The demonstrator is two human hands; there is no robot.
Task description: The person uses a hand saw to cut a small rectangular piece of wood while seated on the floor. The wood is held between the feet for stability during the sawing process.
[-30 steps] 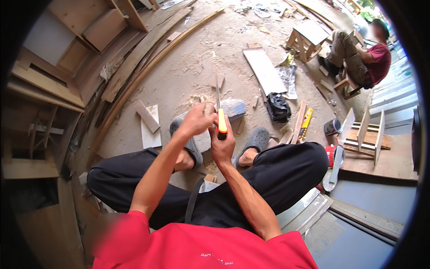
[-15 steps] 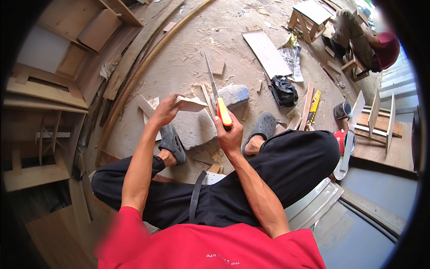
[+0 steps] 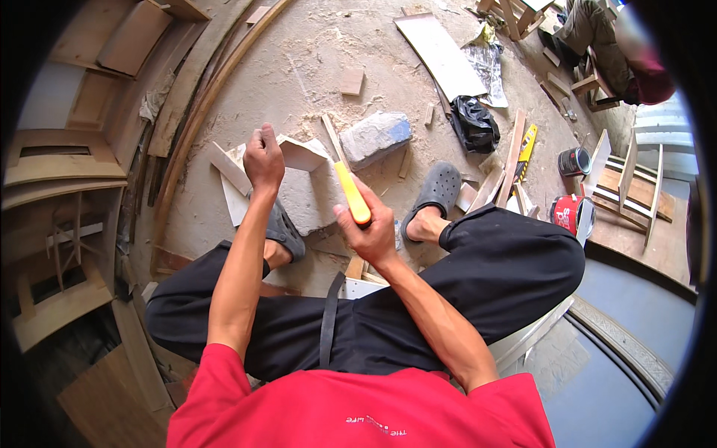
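Note:
My right hand point(image 3: 370, 228) is wrapped round the yellow-and-orange handle of a handsaw point(image 3: 349, 188); its blade is hard to make out from this angle. Just beyond the handle lies a thin wooden strip point(image 3: 331, 138). My left hand point(image 3: 264, 158) is closed in a fist beside a small pale board point(image 3: 302, 154), which rests over a grey concrete block point(image 3: 310, 198). Whether the fingers grip the board's edge or something else cannot be seen. A second block with a blue patch point(image 3: 376, 140) sits to the right.
Wood offcuts point(image 3: 352, 81) and sawdust are scattered ahead. Beyond lie a long white board point(image 3: 441, 56) and a black plastic bag point(image 3: 473, 123). Further right are a yellow saw point(image 3: 526, 153) and paint cans point(image 3: 573, 162). Wooden cabinets point(image 3: 67, 160) line the left. Another person point(image 3: 597, 45) sits far right.
My right hand has turned the saw, so its blade no longer shows clearly above the handle. My left hand has turned into an upright fist beside the board. The whole view has shifted slightly.

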